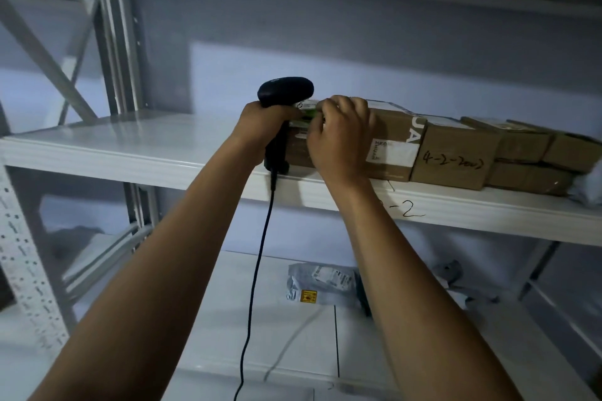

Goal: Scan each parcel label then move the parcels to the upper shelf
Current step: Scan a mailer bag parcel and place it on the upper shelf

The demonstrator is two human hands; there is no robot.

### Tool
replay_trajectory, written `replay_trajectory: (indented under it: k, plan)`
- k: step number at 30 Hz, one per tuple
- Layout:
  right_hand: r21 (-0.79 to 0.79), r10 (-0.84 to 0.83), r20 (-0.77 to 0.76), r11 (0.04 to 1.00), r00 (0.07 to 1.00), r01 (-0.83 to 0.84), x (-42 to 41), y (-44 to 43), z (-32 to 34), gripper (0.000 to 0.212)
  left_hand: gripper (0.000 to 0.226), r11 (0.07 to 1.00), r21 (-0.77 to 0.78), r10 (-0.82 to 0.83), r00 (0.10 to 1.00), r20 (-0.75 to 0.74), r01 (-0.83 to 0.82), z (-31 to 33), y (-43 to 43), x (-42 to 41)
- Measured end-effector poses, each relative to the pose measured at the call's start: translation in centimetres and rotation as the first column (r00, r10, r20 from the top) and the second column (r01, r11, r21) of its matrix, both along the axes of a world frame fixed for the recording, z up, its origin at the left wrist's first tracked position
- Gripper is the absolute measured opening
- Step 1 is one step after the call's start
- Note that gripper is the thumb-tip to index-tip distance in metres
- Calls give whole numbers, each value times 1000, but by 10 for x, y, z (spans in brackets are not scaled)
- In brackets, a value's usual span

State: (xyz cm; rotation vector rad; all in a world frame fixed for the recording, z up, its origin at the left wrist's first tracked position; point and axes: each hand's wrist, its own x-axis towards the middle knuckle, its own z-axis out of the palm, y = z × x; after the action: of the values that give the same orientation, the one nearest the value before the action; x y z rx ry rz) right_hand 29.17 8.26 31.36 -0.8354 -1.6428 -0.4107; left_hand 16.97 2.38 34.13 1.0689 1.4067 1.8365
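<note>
Our left hand [260, 127] grips black scanner [286, 91] by handle, cord [260, 254] hanging; our right hand [342, 137] curls fingers over left end of cardboard parcel [395, 140] lying on upper shelf [130, 153], touching neighbouring boxes [454, 156]; grey bag parcel [325, 283] on lower shelf [260, 319].

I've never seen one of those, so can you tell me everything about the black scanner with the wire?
The scanner is black and plastic-looking, with a rounded head on top of a handle. It stands upright at the front edge of the upper shelf, close beside the leftmost cardboard parcel. The left hand grips its handle. A thin black cable hangs from its bottom.
</note>
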Motion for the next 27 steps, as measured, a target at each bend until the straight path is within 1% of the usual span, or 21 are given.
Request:
replay_trajectory:
  k: [2,4,6,8,10,12,14,16,21,24,27]
  plan:
    - [47,42,-53,998,998,-39,3,-6,-6,15,13,995,56,76,997,26,-77,-5,-11,5]
    - [119,82,-72,990,994,-73,7,-14,-14,12,7,984,88,155,988,7,-155,-12,-27,11]
    - [195,109,-68,976,992,-94,9,-26,-26,10,3,983,87,162,987,-25,-159,-21,-48,18]
    - [224,143,-63,966,988,-125,9,-38,-36,13,5,991,73,111,993,-43,-108,-33,-65,28]
    - [179,193,-46,967,980,-182,11,-51,-46,14,10,993,51,110,991,-80,-106,-49,-77,39]
    - [114,216,-34,971,976,-211,14,-62,-59,13,8,990,57,130,988,-89,-125,-68,-85,45]
    - [63,196,-21,979,980,-194,21,-70,-73,15,1,990,43,137,982,-129,-133,-88,-91,46]
    - [10,156,3,988,988,-156,28,-76,-89,14,7,994,-9,104,979,-174,-108,-106,-97,43]
    - [-135,54,49,990,997,-47,55,-86,-131,10,17,991,-135,7,996,-90,-19,-154,-107,46]
    - [-184,30,144,983,989,-3,74,-93,-152,15,18,980,-189,-63,998,-29,56,-183,-104,67]
    - [-251,-69,221,960,973,125,109,-90,-167,14,16,964,-220,-147,989,19,147,-207,-95,102]
